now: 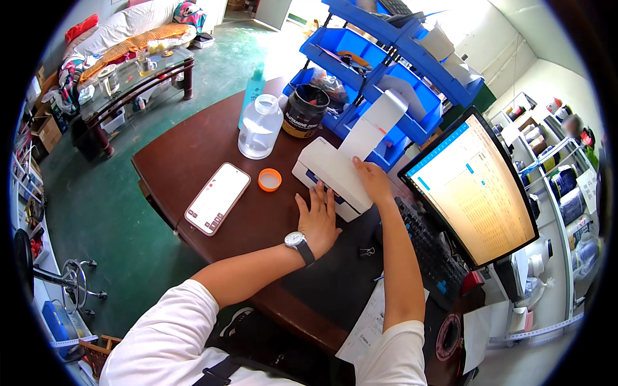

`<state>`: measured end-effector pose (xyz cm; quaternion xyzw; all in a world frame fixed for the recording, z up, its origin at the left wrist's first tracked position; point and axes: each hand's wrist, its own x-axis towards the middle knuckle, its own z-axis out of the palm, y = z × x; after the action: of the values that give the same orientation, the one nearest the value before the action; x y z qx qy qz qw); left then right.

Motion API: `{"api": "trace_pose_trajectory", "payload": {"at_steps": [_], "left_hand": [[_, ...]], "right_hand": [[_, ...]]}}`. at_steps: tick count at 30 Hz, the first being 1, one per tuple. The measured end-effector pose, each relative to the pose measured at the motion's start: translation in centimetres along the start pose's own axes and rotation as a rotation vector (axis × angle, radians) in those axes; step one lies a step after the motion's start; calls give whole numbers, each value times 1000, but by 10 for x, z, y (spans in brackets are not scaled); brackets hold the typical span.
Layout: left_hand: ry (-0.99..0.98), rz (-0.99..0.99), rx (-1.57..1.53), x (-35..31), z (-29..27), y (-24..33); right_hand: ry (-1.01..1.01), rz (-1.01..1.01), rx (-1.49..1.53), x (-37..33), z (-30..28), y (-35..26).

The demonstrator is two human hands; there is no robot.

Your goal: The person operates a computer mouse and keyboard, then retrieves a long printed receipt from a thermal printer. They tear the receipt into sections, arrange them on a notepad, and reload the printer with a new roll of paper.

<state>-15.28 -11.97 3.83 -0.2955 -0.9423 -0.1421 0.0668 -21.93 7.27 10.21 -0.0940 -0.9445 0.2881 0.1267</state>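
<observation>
A white label printer (pixel 335 175) sits on the dark brown desk, turned at an angle. My left hand (pixel 317 222) lies against its near side, fingers spread and touching the casing; a watch is on that wrist. A white strip of label paper (pixel 377 123) rises from the printer's far side toward the blue bins. My right hand (pixel 373 180) is at the strip's lower end, beside the printer's right edge, with its fingers bent together on the paper. Some of its fingertips are hidden.
Left of the printer are an orange cap (pixel 270 180), a phone (pixel 217 198), a clear bottle (pixel 261 127) and a black jar (pixel 305 110). Blue bins (pixel 412 96) stand behind. At right are a monitor (pixel 473 186), a keyboard (pixel 428 248) and a binder clip (pixel 367 251).
</observation>
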Motion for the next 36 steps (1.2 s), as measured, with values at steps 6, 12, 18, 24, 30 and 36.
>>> {"api": "trace_pose_trajectory", "payload": {"at_steps": [6, 12, 18, 24, 30, 36], "left_hand": [[9, -4, 16, 0, 0, -1], [38, 0, 7, 0, 0, -1], [62, -11, -1, 0, -5, -1], [66, -26, 8, 0, -4, -2], [52, -6, -31, 0, -1, -4], [5, 16, -15, 1, 0, -7]], "right_hand": [[-59, 50, -29, 1, -3, 0], [-7, 79, -40, 4, 0, 8], [47, 33, -38, 3, 3, 10], [81, 46, -25, 3, 6, 10], [21, 62, -15, 8, 8, 20], [70, 4, 7, 7, 9, 20]]}}
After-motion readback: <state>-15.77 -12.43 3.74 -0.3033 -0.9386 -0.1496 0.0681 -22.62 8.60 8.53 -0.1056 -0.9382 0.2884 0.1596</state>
